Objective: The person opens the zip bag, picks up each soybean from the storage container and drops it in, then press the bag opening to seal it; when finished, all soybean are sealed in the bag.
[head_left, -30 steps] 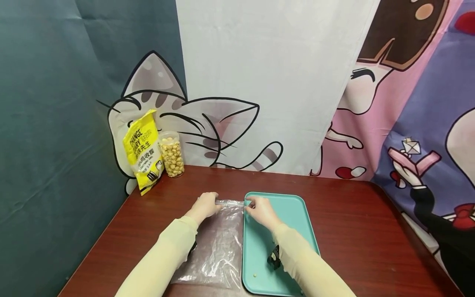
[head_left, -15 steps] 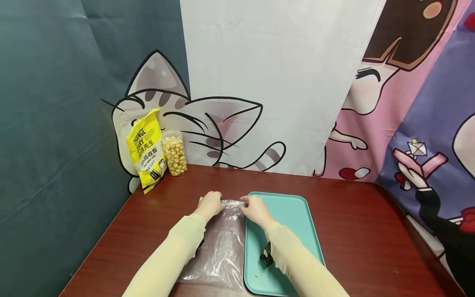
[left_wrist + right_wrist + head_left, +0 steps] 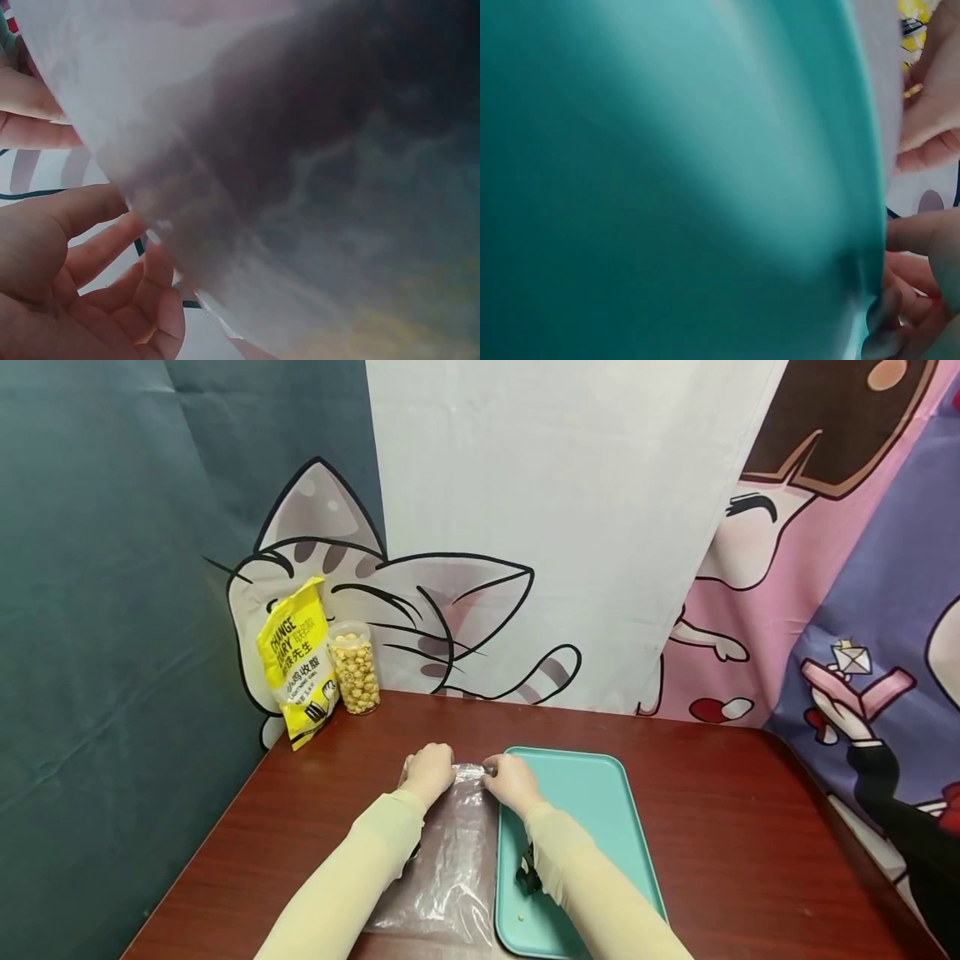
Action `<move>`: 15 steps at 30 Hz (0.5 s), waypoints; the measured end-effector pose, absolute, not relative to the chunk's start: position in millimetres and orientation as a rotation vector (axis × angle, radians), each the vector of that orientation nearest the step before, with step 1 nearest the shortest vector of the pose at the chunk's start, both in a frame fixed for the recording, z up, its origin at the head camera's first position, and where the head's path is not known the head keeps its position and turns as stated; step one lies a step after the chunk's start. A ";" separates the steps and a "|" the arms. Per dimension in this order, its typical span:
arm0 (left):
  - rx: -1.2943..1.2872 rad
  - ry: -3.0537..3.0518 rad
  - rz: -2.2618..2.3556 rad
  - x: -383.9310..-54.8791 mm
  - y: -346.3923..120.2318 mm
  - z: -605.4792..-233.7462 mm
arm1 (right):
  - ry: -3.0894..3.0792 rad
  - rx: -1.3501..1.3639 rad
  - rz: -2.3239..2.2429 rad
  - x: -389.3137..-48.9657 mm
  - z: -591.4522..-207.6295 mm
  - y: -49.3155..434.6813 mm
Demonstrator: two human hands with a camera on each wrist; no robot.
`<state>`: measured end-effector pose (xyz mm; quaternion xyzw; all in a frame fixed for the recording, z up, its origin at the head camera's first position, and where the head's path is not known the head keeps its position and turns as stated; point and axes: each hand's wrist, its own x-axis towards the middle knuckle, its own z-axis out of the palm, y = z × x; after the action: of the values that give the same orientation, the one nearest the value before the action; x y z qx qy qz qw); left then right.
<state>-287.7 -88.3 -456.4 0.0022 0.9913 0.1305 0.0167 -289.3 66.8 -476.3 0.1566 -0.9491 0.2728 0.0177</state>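
The clear bag point(image 3: 446, 881) lies on the table point(image 3: 735, 860) beside the tray point(image 3: 600, 802), its top edge pinched by the fingers of the left hand point(image 3: 431, 770) and right hand point(image 3: 513, 782). The gap between the hands is narrower than a second ago; the bag's mouth is apparently being worked, though whether it is sealed cannot be told.

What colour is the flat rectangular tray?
Turquoise; the flat rectangular tray shows best in the head view.
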 end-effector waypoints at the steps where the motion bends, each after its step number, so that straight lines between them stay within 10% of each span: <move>1: 0.006 3.083 0.407 -287.7 -88.7 -456.5 | -2.952 0.459 0.823 -288.4 -476.2 64.9; 15: -0.013 3.085 0.441 -290.5 -89.8 -460.7 | -2.954 0.309 0.541 -289.2 -480.6 47.0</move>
<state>-290.5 -89.8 -460.7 -0.0042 0.9898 0.1416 0.0126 -289.2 47.0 -480.6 0.1020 -0.9767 0.1788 0.0613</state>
